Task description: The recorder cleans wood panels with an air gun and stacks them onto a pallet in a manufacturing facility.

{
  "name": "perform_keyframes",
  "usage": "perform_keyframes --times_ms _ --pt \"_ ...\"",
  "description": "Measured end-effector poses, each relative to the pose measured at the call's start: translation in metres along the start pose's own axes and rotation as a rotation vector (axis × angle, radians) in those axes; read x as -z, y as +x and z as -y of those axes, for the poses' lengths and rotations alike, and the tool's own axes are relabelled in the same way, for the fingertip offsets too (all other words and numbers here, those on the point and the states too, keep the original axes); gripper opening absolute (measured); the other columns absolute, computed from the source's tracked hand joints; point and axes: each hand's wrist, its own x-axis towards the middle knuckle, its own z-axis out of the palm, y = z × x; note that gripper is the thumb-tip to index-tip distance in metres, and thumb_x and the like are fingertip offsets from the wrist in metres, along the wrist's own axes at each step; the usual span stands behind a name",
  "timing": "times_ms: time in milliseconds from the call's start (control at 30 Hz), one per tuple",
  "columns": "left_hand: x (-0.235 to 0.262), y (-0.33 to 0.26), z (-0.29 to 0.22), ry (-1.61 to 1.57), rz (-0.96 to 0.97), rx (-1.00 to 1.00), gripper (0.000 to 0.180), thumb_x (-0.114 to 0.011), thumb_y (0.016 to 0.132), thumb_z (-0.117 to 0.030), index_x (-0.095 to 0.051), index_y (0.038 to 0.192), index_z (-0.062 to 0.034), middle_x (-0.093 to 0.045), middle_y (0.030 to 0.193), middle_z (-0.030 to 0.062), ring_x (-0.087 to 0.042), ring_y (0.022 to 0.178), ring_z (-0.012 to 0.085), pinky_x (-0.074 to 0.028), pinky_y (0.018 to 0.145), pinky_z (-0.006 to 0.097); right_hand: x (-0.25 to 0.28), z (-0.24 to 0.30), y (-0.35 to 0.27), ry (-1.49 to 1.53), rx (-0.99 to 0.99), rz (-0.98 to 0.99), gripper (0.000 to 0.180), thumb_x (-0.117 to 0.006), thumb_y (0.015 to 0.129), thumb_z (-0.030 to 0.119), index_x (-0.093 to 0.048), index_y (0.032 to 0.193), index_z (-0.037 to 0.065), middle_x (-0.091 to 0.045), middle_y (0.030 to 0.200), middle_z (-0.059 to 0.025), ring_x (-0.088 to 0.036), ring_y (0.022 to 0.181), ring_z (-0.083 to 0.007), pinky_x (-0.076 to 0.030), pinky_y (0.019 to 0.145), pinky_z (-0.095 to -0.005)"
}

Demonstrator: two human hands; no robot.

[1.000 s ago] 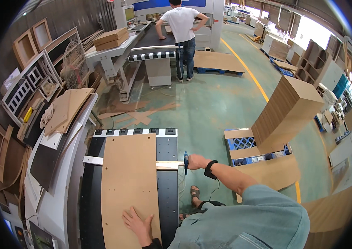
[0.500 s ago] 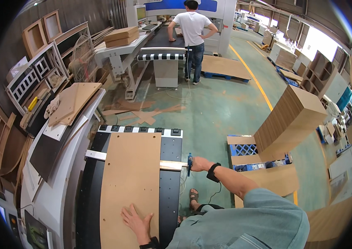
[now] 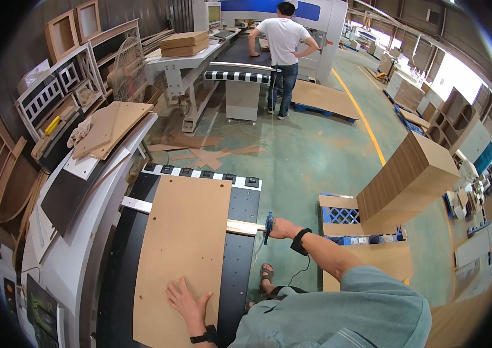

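A long tan board with small drilled holes lies flat on a black worktable. My left hand rests palm down on its near part, fingers spread. Beyond the board's right edge, my right hand is closed around a blue handle. That handle stands at the outer end of a pale bar crossing the worktable. A white bar end shows at the board's left side; the stretch between is hidden by the board. What kind of tool the handle belongs to cannot be told.
A white bench with stacked boards stands on the left. On the right, a tall wood-grain stack rests on a blue pallet. A person stands at the machine ahead. Offcuts lie on the floor.
The view has shifted slightly, so the scene sits a little differently in the picture. Both hands keep their places, the left flat on the board and the right on the blue handle.
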Motion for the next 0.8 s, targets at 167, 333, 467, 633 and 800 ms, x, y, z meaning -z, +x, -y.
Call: perform_keyframes --times_ms 167,333,467,633,800 --pt "0.004 -0.001 -0.001 -0.019 0.008 0.024 0.101 -0.092 0.056 -0.037 -0.044 0.142 -0.0101 -0.03 0.151 0.0295 -0.025 0.142 0.0472 -0.024 0.112 0.061 0.007 0.008 -0.006 0.04 -0.014 0.016 0.037 -0.059 0.082 0.03 -0.07 0.089 -0.005 -0.068 0.094 -0.03 -0.066 0.091 -0.0457 -0.054 0.08 -0.0496" --pt "0.001 0.001 0.0 -0.039 0.006 0.003 0.102 -0.091 0.057 -0.038 -0.044 0.143 -0.0104 -0.029 0.152 0.0299 -0.023 0.144 0.0481 -0.022 0.113 0.061 0.009 0.005 -0.004 0.003 -0.021 0.035 0.038 -0.059 0.082 0.031 -0.07 0.091 -0.004 -0.068 0.095 -0.0299 -0.066 0.092 -0.0455 -0.054 0.081 -0.0495" --pt "0.002 0.001 -0.001 -0.054 0.003 0.007 0.103 -0.091 0.057 -0.038 -0.043 0.144 -0.0102 -0.028 0.153 0.0304 -0.022 0.144 0.0488 -0.022 0.114 0.061 0.011 0.01 -0.007 0.002 -0.03 0.024 0.038 -0.058 0.083 0.032 -0.07 0.091 -0.004 -0.068 0.095 -0.0298 -0.066 0.093 -0.0458 -0.054 0.081 -0.0499" --pt "0.002 -0.001 0.002 -0.056 0.003 0.017 0.102 -0.091 0.057 -0.037 -0.043 0.144 -0.0097 -0.028 0.153 0.0308 -0.022 0.143 0.0499 -0.021 0.114 0.062 0.016 0.018 -0.013 -0.003 -0.014 0.03 0.038 -0.057 0.084 0.031 -0.069 0.091 -0.004 -0.068 0.095 -0.03 -0.065 0.093 -0.0469 -0.054 0.081 -0.0508" --pt "0.0 -0.003 0.005 -0.044 -0.008 0.007 0.106 -0.093 0.056 -0.041 -0.043 0.144 -0.0112 -0.031 0.15 0.0304 -0.025 0.141 0.0511 -0.022 0.113 0.063 0.007 0.01 -0.007 0.007 -0.012 0.02 0.037 -0.056 0.084 0.03 -0.069 0.091 -0.005 -0.068 0.095 -0.0303 -0.065 0.093 -0.0473 -0.053 0.081 -0.0511"
